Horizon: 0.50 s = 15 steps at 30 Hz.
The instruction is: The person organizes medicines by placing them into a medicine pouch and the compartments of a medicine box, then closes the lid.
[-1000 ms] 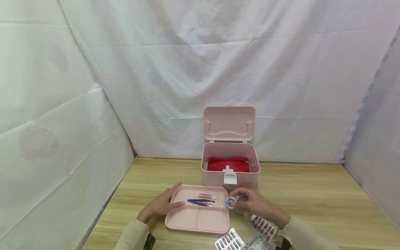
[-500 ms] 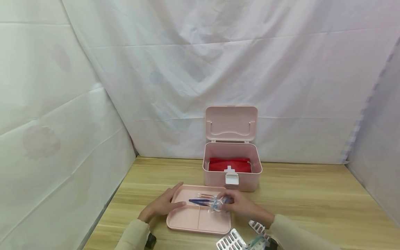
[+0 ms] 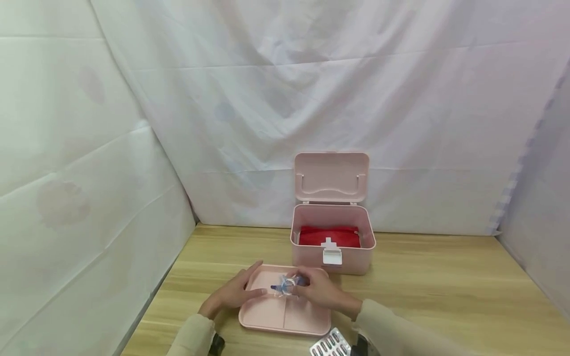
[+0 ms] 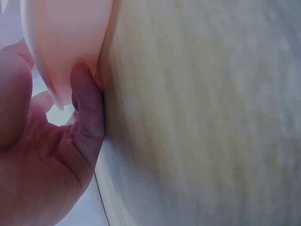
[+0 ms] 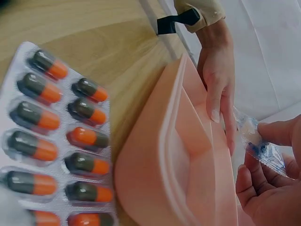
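In the head view my left hand [image 3: 234,292] holds the left side of a pink divided tray [image 3: 262,315], thumb over the rim. The left wrist view shows a finger of it against the tray's outer wall [image 4: 75,28]. My right hand [image 3: 319,290] is above the tray's back compartment and pinches a small clear plastic packet [image 5: 256,143] with blue print. Something pale and round shows inside the packet; its kind is unclear. The blue tip of tweezers [image 3: 273,287] shows just left of the packet, the rest hidden by the packet and right hand.
Behind the tray stands a pink box [image 3: 307,257] with its lid [image 3: 331,175] raised and a red zip pouch [image 3: 329,236] inside. A blister pack of capsules [image 3: 331,344] lies in front of the tray. White cloth [image 3: 249,123] hangs behind the wooden table [image 3: 423,291].
My right hand has carried the packet leftward from the tray's right edge to over the back compartment, covering the cotton swabs there. My left hand stays on the tray.
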Motion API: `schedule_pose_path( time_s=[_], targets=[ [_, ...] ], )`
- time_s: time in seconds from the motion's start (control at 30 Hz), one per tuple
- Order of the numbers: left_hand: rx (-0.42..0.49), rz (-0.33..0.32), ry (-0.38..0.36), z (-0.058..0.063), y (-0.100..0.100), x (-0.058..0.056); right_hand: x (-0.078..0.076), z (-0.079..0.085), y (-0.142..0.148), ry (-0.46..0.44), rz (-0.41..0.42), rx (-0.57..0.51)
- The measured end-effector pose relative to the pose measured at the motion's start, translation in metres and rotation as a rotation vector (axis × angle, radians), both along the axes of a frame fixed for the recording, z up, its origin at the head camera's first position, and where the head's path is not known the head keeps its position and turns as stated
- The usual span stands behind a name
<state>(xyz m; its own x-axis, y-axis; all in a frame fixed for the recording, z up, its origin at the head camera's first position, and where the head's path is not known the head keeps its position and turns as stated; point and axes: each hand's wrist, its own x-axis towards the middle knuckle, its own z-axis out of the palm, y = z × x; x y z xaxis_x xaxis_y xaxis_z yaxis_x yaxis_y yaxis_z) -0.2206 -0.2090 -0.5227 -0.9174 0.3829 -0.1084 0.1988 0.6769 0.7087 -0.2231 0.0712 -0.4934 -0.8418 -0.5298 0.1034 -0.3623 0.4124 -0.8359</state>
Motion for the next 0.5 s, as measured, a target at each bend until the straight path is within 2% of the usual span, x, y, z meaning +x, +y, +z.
schedule_pose_path(
  time_s=[0.23,0.5],
  targets=[
    [0.012,0.002,0.008,-0.001,-0.001,-0.001,-0.011,0.000,-0.013,-0.002,-0.090,0.096],
    [0.017,-0.020,0.022,-0.003,-0.004,0.000,-0.014,-0.004,-0.024,-0.018,-0.125,0.083]
  ],
)
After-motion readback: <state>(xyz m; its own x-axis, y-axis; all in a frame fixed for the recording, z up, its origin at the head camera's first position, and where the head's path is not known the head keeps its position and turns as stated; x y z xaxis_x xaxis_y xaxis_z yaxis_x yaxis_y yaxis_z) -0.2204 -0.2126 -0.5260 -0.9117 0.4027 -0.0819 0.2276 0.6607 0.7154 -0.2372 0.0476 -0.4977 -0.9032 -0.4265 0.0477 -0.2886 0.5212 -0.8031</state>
